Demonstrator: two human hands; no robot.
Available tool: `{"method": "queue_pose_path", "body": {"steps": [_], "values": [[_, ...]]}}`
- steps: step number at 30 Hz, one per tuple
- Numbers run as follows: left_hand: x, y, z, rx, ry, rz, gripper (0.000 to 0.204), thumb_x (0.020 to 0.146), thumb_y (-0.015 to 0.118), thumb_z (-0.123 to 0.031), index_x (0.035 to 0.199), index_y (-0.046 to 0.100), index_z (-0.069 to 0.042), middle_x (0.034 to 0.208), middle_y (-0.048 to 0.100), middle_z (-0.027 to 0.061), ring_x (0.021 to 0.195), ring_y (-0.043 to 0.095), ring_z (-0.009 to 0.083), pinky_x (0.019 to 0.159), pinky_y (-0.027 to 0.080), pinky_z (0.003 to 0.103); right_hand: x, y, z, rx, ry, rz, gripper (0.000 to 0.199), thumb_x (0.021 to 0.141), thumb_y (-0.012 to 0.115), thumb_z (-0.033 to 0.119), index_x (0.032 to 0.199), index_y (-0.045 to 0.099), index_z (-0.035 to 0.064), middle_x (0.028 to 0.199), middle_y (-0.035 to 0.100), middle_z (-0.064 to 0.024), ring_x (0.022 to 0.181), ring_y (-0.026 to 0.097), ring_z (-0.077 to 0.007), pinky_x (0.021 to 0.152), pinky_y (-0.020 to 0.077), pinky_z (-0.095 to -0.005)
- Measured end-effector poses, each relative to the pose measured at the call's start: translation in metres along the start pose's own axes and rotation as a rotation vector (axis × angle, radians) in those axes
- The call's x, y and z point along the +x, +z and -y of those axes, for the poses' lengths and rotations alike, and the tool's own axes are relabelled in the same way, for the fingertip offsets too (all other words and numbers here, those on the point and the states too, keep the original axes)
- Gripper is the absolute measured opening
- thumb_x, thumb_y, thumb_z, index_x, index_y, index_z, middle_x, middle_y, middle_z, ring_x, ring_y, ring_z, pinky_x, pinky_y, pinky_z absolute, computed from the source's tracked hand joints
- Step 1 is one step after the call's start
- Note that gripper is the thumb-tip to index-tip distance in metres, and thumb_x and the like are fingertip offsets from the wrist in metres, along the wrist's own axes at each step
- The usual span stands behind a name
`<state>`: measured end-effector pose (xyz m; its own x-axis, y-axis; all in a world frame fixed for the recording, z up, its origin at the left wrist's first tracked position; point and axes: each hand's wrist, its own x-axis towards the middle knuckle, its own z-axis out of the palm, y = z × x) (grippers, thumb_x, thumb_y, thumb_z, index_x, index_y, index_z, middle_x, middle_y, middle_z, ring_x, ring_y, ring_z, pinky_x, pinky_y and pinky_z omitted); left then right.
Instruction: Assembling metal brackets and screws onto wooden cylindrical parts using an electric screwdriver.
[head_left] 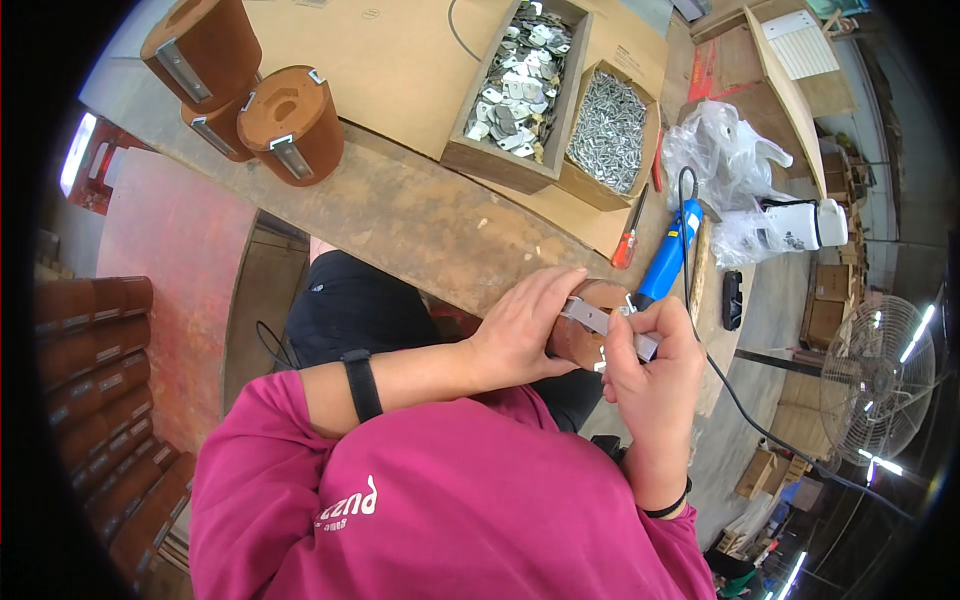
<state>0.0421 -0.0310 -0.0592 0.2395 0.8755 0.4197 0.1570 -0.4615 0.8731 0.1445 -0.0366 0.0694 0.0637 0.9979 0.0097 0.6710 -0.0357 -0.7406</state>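
Note:
At the near edge of the bench, my left hand (515, 335) is wrapped around a brown cylindrical block (572, 347) lying on its side. A grey metal strip (588, 316) crosses the block's end. Closed in a pinch, my right hand (660, 360) is at the block's right side, its fingers on a small silver metal piece (645, 346). White metal clips show at the block's rim; part of the block is hidden by both hands. Just beyond my right hand lies a blue electric screwdriver (668, 252) with a black cord.
Farther back stand a wooden box (492, 165) of metal plates and a cardboard box (590, 190) of screws. A red-handled screwdriver (627, 245) lies nearby. Several brown blocks (292, 150) are stacked at left. Plastic bags (720, 150) and a fan (880, 358) are at right.

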Motion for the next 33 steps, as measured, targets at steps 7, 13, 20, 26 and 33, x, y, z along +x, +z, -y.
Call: {"method": "queue_pose_path", "body": {"steps": [7, 13, 20, 26, 33], "values": [[0.000, 0.001, 0.000, 0.012, 0.012, -0.022, 0.092, 0.051, 0.078, -0.014, 0.127, 0.027, -0.003, 0.118, 0.042, 0.0178, 0.110, 0.042, 0.0362, 0.091, 0.038, 0.042, 0.004, -0.003, 0.004, -0.136, -0.152, 0.090, 0.020, 0.078, 0.058, 0.005, 0.066, 0.042, 0.0043, 0.047, 0.047, -0.0006, 0.036, 0.043, -0.0047, 0.032, 0.0301, -0.0200], [0.001, 0.001, 0.000, 0.010, -0.001, -0.025, 0.092, 0.050, 0.078, -0.013, 0.127, 0.028, -0.003, 0.117, 0.042, 0.0180, 0.109, 0.043, 0.0363, 0.090, 0.038, 0.042, 0.010, -0.001, 0.009, -0.055, -0.004, 0.143, 0.018, 0.079, 0.057, 0.006, 0.067, 0.043, 0.0045, 0.046, 0.047, -0.0003, 0.037, 0.043, -0.0043, 0.033, 0.0292, -0.0199], [0.000, 0.000, 0.000, 0.019, 0.029, -0.047, 0.091, 0.052, 0.078, -0.014, 0.126, 0.028, -0.002, 0.116, 0.043, 0.0187, 0.107, 0.044, 0.0368, 0.089, 0.038, 0.042, 0.004, 0.000, 0.012, 0.136, 0.154, 0.182, 0.018, 0.077, 0.062, 0.002, 0.072, 0.045, 0.0024, 0.055, 0.053, -0.0023, 0.041, 0.048, -0.0055, 0.035, 0.0358, -0.0193], [0.003, -0.005, 0.000, -0.002, 0.017, -0.006, 0.078, 0.059, 0.069, -0.009, 0.125, 0.029, 0.001, 0.116, 0.044, 0.0206, 0.107, 0.045, 0.0384, 0.090, 0.038, 0.042, -0.011, 0.001, -0.012, 0.050, -0.056, 0.150, 0.024, 0.070, 0.072, 0.010, 0.081, 0.053, 0.0013, 0.056, 0.056, -0.0094, 0.047, 0.058, -0.0161, 0.043, 0.0418, -0.0226], [0.005, -0.004, 0.002, 0.019, 0.043, 0.018, 0.085, 0.054, 0.075, -0.014, 0.124, 0.030, 0.001, 0.116, 0.042, 0.0217, 0.106, 0.043, 0.0396, 0.090, 0.037, 0.044, -0.008, -0.001, -0.002, -0.290, -0.455, 0.085, 0.023, 0.068, 0.071, 0.007, 0.082, 0.052, 0.0025, 0.055, 0.053, -0.0077, 0.044, 0.056, -0.0213, 0.040, 0.0431, -0.0294]]}}
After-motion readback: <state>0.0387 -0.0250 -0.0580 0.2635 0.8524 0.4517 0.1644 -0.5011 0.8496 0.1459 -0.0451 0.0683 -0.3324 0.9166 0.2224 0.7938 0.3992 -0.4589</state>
